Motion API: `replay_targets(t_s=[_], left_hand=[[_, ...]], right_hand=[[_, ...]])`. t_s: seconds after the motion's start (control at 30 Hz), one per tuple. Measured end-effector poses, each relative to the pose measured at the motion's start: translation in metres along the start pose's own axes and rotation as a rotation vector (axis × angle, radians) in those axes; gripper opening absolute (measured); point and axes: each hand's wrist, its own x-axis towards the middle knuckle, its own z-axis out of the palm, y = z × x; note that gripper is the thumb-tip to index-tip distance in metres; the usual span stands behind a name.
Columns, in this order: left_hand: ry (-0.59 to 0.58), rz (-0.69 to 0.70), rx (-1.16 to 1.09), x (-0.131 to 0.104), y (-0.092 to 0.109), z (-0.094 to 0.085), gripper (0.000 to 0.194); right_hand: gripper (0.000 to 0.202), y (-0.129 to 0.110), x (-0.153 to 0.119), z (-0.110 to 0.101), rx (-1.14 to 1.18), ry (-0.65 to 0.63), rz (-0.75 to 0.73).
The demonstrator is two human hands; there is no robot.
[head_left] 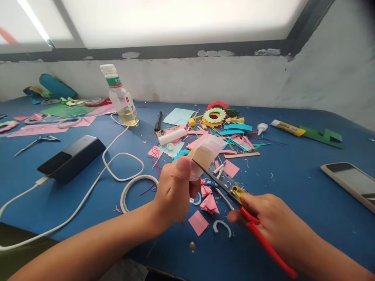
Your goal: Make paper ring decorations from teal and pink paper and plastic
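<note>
My left hand (175, 192) is closed around a whitish translucent plastic piece (208, 150), cup-like in shape, raised above the table. In my right hand (268, 216) are scissors (259, 238) with red handles and dark blades. The blades point up and left, and their tips meet the plastic piece by my left thumb; I cannot tell how far they cut in. A yellow part (238, 190) shows at the scissors near my right fingers. Below the hands lie pink paper squares (199, 223) and a curved white plastic strip (222, 228).
Colourful paper scraps (199, 132) pile up behind my hands. A tape roll (124, 195), a power bank (72, 158) with a white cable (117, 156), and a bottle (124, 105) stand left. A phone (351, 181) and a glue tube (288, 128) lie right.
</note>
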Motion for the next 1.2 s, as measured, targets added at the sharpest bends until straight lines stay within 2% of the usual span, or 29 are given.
replay_targets(t_s=[0.2, 0.43, 0.57, 0.73, 0.87, 0.97, 1.2], left_hand=[[-0.148, -0.175, -0.079, 0.004, 0.008, -0.005, 0.066], [-0.304, -0.241, 0.007, 0.014, 0.021, -0.012, 0.058], [-0.253, -0.211, 0.093, 0.013, 0.021, -0.011, 0.055], [-0.145, 0.009, 0.316, 0.005, 0.012, -0.008, 0.049], [-0.049, 0.047, 0.536, 0.006, 0.01, -0.005, 0.047], [-0.078, -0.003, 0.613, 0.01, 0.014, -0.006, 0.043], [-0.289, -0.248, 0.407, 0.017, 0.026, -0.01, 0.049]], right_hand=[[0.045, 0.001, 0.002, -0.002, -0.089, 0.028, 0.022], [0.049, 0.001, 0.003, -0.01, -0.146, 0.032, 0.001], [0.046, 0.001, 0.004, -0.011, -0.151, 0.059, -0.035], [0.038, 0.005, 0.001, -0.005, -0.133, 0.072, -0.001], [0.041, 0.003, 0.001, -0.002, -0.149, 0.059, 0.055], [0.041, 0.002, 0.003, -0.003, -0.198, 0.011, 0.104], [0.027, 0.015, 0.007, -0.01, -0.362, -0.068, 0.079]])
